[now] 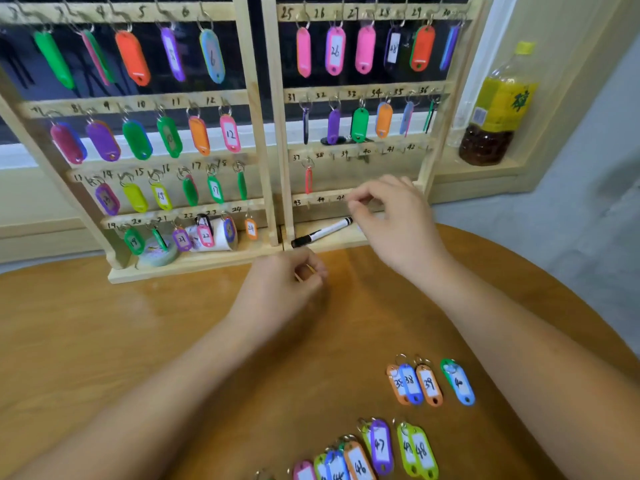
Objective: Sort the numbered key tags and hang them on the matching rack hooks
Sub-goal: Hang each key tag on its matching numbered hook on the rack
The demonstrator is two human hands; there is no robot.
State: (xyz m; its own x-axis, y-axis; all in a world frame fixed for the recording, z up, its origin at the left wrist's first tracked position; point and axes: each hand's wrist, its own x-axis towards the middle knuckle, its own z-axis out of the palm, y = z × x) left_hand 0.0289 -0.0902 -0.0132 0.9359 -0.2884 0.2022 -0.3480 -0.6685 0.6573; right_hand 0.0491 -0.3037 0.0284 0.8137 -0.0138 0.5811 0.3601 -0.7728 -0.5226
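1. Lying at the lower right of the frame, the loose key tags (381,448) form two rows on the table (138,341), long axes running roughly up-frame, rings toward the rack (275,133).
2. Tags 38 to 40 (429,384) sit just beside the right forearm (502,323), so that arm is nearer.
3. The left hand (287,285), centre frame, is curled; I cannot tell whether it holds anything.
4. The right hand (391,220), above it, pinches thumb to forefinger by the 43–45 hooks (320,200); what it pinches, if anything, is unclear.
5. Farther up, hooks 38–42 (363,153) look bare.
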